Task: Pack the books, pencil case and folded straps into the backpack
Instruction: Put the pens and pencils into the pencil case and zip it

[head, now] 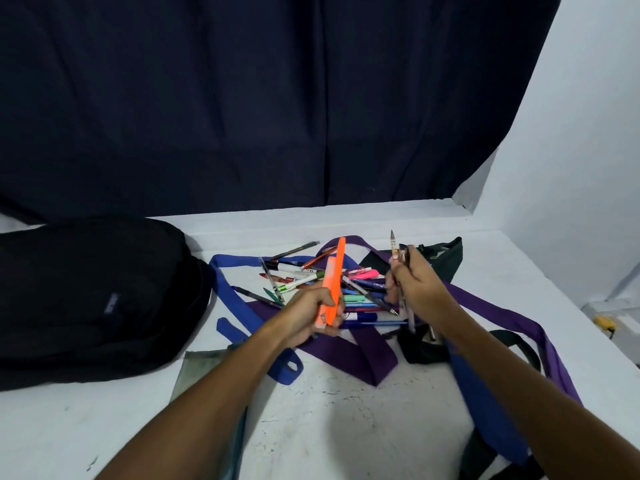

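Left hand (311, 315) curled round two orange highlighters (331, 285), held nearly upright with their tips leaning away to the right, above the near edge of a pile of pens (325, 282). Right hand (414, 285) gripping a small bundle of pens and pencils (398, 258) — fingers wrapped tight, points sticking up past the knuckles, lower ends blurred below the palm. Both hands close together over the pile, not touching.

Pile of loose pens and markers spread on the white table (346, 427), mixed colours: pink, green, blue, white, black, lying crossed over one another. Under and around them, unfolded straps — a blue strap (239, 306) running from the far left of the pile toward the near side and ending in a loop, and a purple strap (367, 358) arching behind the pens and trailing off to the right past the right forearm. Black pouch-like fabric (440, 258) behind the right hand, partly hidden; whether this is the pencil case, cannot tell.

Black backpack (93, 299) lying flat at the left of the table, well apart from the hands, small pale label facing up; whether open or zipped, cannot tell. Thin greenish book or folder (204, 362) lying flat beside the backpack, partly under the left forearm.

Dark blue curtain (277, 98) hanging behind the table.
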Tool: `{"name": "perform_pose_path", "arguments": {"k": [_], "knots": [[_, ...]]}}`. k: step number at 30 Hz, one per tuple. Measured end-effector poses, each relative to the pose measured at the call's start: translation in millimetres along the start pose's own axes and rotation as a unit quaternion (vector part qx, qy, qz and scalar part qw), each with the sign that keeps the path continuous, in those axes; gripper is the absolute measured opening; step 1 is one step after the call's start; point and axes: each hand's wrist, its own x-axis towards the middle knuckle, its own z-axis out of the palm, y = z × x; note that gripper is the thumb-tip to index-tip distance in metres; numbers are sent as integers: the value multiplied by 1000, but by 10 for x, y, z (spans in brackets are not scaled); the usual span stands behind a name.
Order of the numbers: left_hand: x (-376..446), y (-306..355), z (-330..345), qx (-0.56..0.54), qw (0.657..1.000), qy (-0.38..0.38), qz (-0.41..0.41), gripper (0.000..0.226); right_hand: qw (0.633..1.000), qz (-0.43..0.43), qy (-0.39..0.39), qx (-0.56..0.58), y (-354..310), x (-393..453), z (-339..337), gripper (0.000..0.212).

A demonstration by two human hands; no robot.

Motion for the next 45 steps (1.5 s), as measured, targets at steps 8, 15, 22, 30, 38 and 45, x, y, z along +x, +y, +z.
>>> {"name": "perform_pose_path", "arguments": {"k": [8,15,22,30,38,45], "knots": [[-114,152,383,164,986,-34,14,21,980,92,-15,177,-140,21,367,22],[-173,203,382,144,989,14,40,11,984,85,26,156,-178,72,398,29],[-87,13,396,-219,961,167,12,48,958,15,60,281,-400,95,403,14],[-118,86,558,-409,900,149,22,44,938,23,54,341,-356,-39,734,17],[-430,-64,231,-303,925,231,22,51,916,68,-50,392,-315,-66,1167,2],[-1282,-727,-729,419,803,417,75,23,905,163,-145,366,-183,-76,1463,5]]}}
